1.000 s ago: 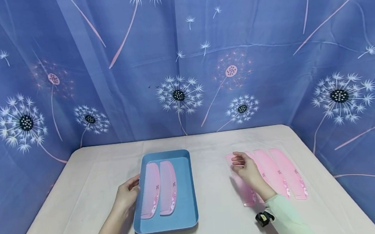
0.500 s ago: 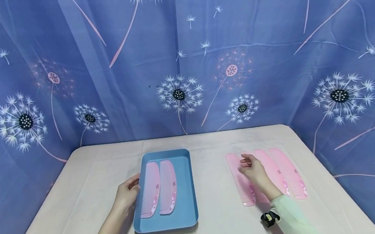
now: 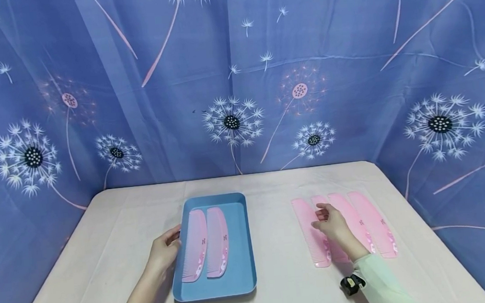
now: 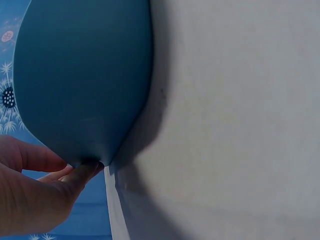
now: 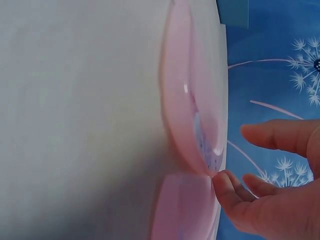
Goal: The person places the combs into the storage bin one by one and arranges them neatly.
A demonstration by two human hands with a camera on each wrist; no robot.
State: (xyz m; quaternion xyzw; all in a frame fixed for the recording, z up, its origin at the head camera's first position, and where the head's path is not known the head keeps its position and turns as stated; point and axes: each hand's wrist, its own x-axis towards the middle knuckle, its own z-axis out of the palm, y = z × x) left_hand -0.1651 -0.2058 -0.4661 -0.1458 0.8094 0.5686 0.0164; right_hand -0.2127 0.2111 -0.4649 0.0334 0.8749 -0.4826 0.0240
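My left hand (image 3: 164, 250) holds the left rim of a blue tray (image 3: 241, 248), with thumb and fingers at its edge in the left wrist view. Inside the tray, two pink combs (image 3: 195, 244) lie side by side, teeth to the left. To the right, several more pink combs (image 3: 310, 232) lie in a row on the table. My right hand (image 3: 335, 225) is over the second comb from the left, partly covering it. In the right wrist view, thumb and fingers are apart, and the fingertips (image 5: 225, 181) are at a comb (image 5: 180, 90); contact is unclear.
A pale cloth covers the table (image 3: 274, 264). Blue curtains (image 3: 158, 130) with dandelion prints rise behind it and along both sides. A black wrist camera (image 3: 352, 284) sits at the right sleeve.
My right hand has shifted slightly right, from above the leftmost comb of the row to the second one. The left hand, tray and combs have stayed in place.
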